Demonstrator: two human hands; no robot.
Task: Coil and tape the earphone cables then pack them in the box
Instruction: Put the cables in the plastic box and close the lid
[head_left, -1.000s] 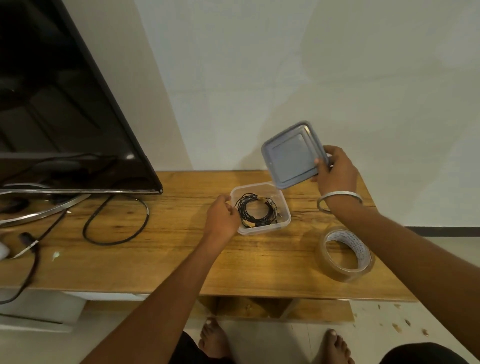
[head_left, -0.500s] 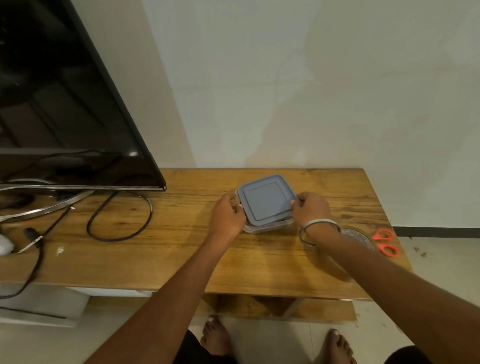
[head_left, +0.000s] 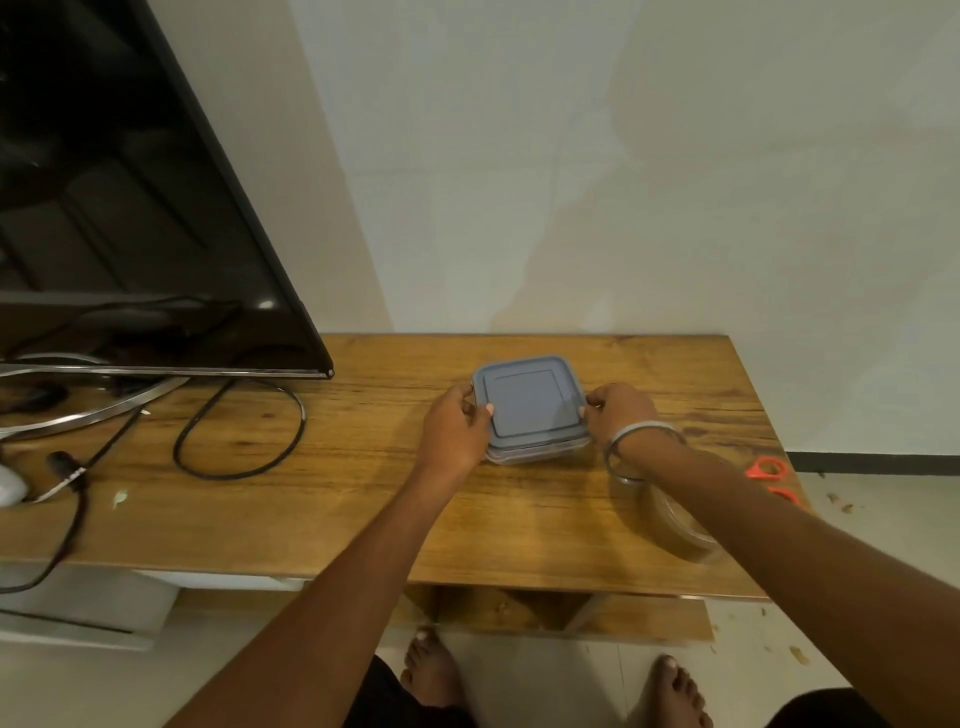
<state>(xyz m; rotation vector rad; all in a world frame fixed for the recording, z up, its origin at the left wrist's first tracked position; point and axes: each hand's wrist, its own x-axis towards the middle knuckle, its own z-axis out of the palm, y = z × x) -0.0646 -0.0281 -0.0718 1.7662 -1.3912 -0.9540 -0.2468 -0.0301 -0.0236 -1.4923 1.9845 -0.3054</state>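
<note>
On the wooden table (head_left: 363, 493), left hand (head_left: 457, 428) and right hand (head_left: 621, 413) grip the square, lid-up box (head_left: 530, 410).

You see a wooden table (head_left: 363, 493) across the frame's middle: lidded box (head_left: 530, 410) centre, tape roll (head_left: 675, 525) and orange scissors (head_left: 769, 475) right, television (head_left: 130, 208) and black cable (head_left: 239, 436) left.

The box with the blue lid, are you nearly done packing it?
Nearly. The grey-blue lid already sits on the clear box, hiding what's inside. Left hand and right hand grip its sides, thumbs on the lid's edge. What looks left is snapping it tight.
</note>
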